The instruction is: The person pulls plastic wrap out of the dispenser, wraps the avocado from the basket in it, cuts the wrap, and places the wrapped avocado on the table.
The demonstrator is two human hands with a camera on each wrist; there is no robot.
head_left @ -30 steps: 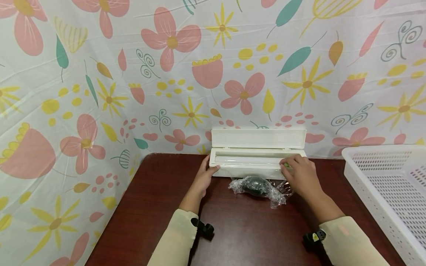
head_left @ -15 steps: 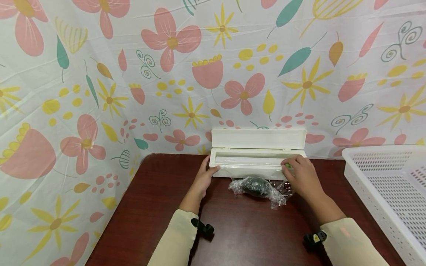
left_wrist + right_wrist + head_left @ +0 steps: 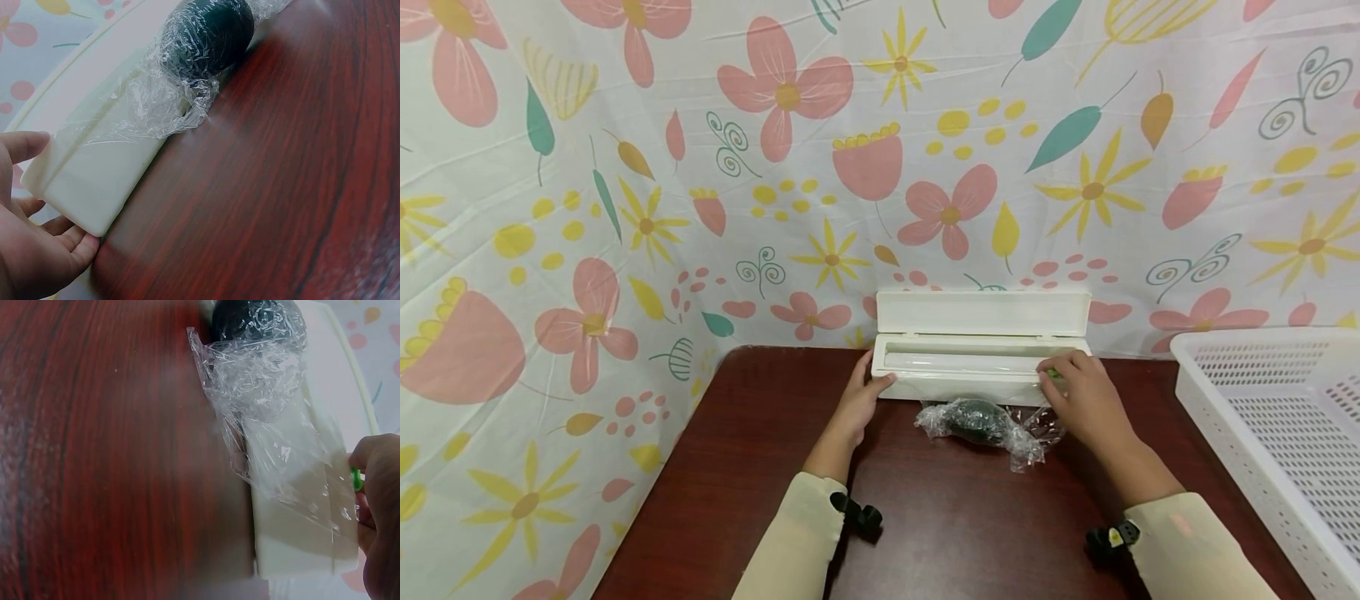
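A white cling film box stands at the back of the table with its lid raised. Inside lies a pale roll. My left hand holds the box's left end, thumb on the front edge and fingers at the end. Near the right end, my right hand pinches a small green slide cutter on the box's upper front edge. A dark, rounded item wrapped in crumpled cling film rests against the front of the box. Clear film stretches from it up over the front edge.
A white perforated plastic basket stands on the right side of the dark red wooden table. Behind the box hangs a flower-printed cloth, close to the raised lid.
My right hand has slid slightly to the right along the box's front edge with the green slide cutter. The left hand, box and wrapped item stay in place.
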